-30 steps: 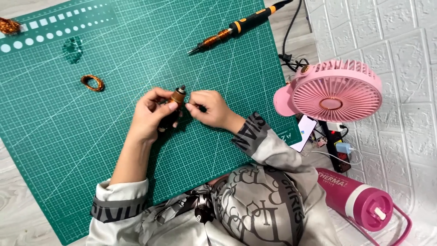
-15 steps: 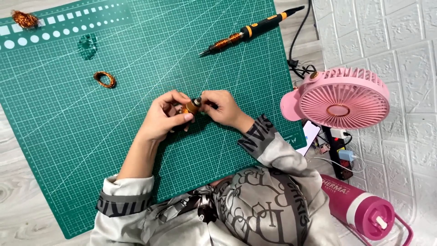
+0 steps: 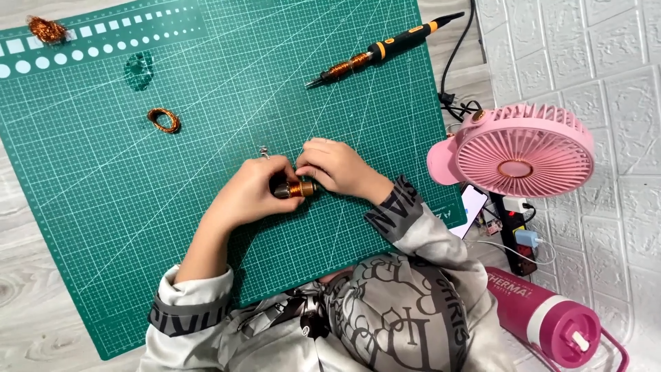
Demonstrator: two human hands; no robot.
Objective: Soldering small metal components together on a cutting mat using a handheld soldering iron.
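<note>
Left hand: our left hand (image 3: 251,189) curls shut round the coil (image 3: 295,189), a small dark cylinder wound with copper wire, near the middle of the mat (image 3: 103,227).
Right hand: our right hand (image 3: 334,165) pinches the coil's other end, fingers closed on it; whether it also grips a loose wire we cannot tell.
Around: a small copper ring (image 3: 163,120) lies well apart toward the mat's left edge; a copper tangle (image 3: 46,29) sits at the top left corner; an iron (image 3: 375,50) rests near the top edge; a tiny metal bit (image 3: 264,151) lies just beside our left knuckles.
Off the mat: a pink fan (image 3: 523,158) and a pink bottle (image 3: 547,317) stand past the right edge.
Risk: we judge the fine winding could slip or loosen if either pinch eases, and a sleeve could sweep the metal bit away.
Change: half a second on, both hands have drawn slightly toward the mat's near edge, the coil now lying crosswise between them.
</note>
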